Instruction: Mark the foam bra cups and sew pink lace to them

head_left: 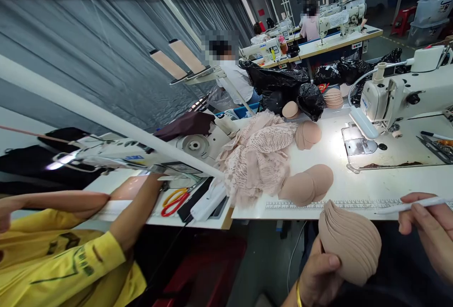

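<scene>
My left hand (pixel 323 267) grips a stack of beige bra pads (pixel 348 243), fanned so their edges show as layers, in front of the table's near edge. Between the fingers of my right hand (pixel 430 231) is a white pen (pixel 412 205), its tip pointing left toward the stack but apart from it. Beyond the stack, more beige pads (pixel 307 185) lie overlapping on the white tabletop beside a printed ruler strip (pixel 300 205). Another small pile of pads (pixel 307 135) sits farther back, next to a heap of beige lace fabric (pixel 262 156).
A sewing machine (pixel 396 95) with its lamp lit stands at the right; tweezers and small tools (pixel 437 146) lie by it. Black plastic bags (pixel 279 80) are behind the table. At left, a co-worker in a yellow shirt (pixel 81 269) sits at another machine, near red-and-yellow scissors (pixel 176 202).
</scene>
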A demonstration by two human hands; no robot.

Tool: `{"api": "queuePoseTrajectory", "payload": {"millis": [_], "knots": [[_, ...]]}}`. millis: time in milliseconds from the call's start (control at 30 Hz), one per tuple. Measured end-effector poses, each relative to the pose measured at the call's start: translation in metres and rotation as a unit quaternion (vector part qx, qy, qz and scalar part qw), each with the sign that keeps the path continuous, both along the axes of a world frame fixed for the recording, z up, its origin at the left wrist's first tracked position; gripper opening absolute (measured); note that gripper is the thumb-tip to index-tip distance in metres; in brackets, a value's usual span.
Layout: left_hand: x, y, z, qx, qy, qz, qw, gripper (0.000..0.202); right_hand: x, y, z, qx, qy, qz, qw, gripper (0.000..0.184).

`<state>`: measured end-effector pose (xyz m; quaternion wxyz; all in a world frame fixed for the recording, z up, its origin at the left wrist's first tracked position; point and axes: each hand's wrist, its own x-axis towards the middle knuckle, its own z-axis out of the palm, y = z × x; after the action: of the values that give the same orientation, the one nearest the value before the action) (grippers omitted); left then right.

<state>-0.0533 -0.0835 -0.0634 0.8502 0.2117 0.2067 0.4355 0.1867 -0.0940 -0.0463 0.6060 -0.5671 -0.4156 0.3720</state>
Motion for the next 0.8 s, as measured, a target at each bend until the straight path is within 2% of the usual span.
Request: {"api": "queuePoseTrajectory", "payload": {"millis": [133,367,467,567,700,800], "knots": [[-0.006,-0.003,-0.004,0.020,0.032,-0.011,0.999,0.098,0.002,0.013,0.009,-0.080,0.059,0.061,0.993,0.034],[-0.012,-0.001,0.000,0.022,0.051,-0.053,0.997,0.097,-0.021,0.019,0.030,-0.130,0.126,0.102,0.978,0.041],[-0.013,0.002,0.005,0.032,0.059,-0.053,0.996,0.091,-0.021,0.019,0.033,-0.132,0.173,0.094,0.971,0.042],[-0.012,0.004,0.009,0.050,0.064,-0.061,0.995,0.079,-0.019,0.018,0.035,-0.112,0.160,0.069,0.978,0.039],[-0.010,0.004,0.010,0.063,0.052,-0.057,0.995,0.075,-0.019,0.015,0.035,-0.119,0.124,0.111,0.979,0.039],[-0.010,0.002,0.008,0.065,0.047,-0.049,0.996,0.075,-0.022,0.013,0.040,-0.131,0.153,0.119,0.972,0.038]]}}
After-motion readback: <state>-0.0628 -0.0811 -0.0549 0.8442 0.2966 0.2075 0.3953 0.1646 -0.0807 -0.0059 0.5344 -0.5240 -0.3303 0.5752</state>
